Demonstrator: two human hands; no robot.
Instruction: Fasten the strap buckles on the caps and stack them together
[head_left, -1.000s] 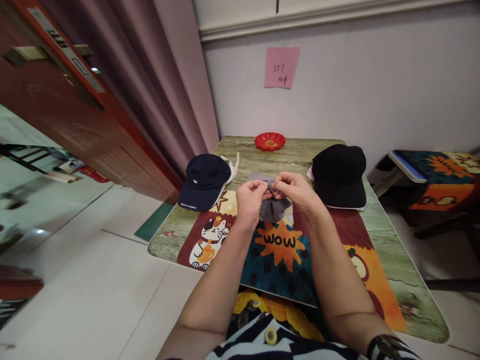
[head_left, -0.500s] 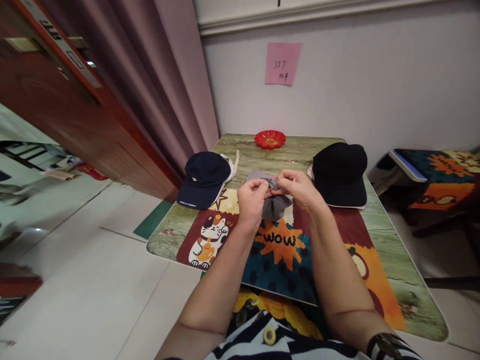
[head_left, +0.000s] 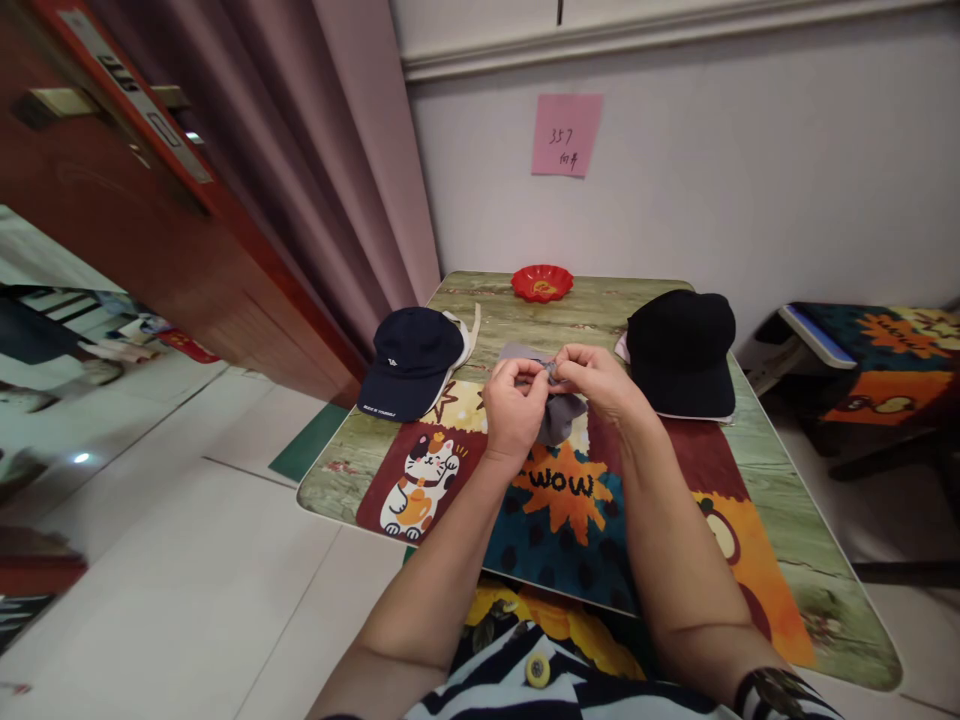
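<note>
My left hand and my right hand meet above the middle of the table, thumbs and fingertips pinched. Between them is the gathered neck of a small grey cloth pouch, gripped from both sides. Its body hangs below my fingers, over the printed mat. A flat grey piece of cloth shows just behind my hands; whether it belongs to the pouch I cannot tell. My fingers cover most of the gathered part. To the left sits a navy cap, to the right a black cap.
A red scalloped dish stands near the table's far edge. The colourful mat covers the front of the wood-patterned table. A pink note is on the wall. At left stands a wooden door; behind it someone's leg shows.
My left hand has moved slightly right, closer to my right hand, its fingers now covering more of the gathered neck. A person's leg has come into view beyond the door.
</note>
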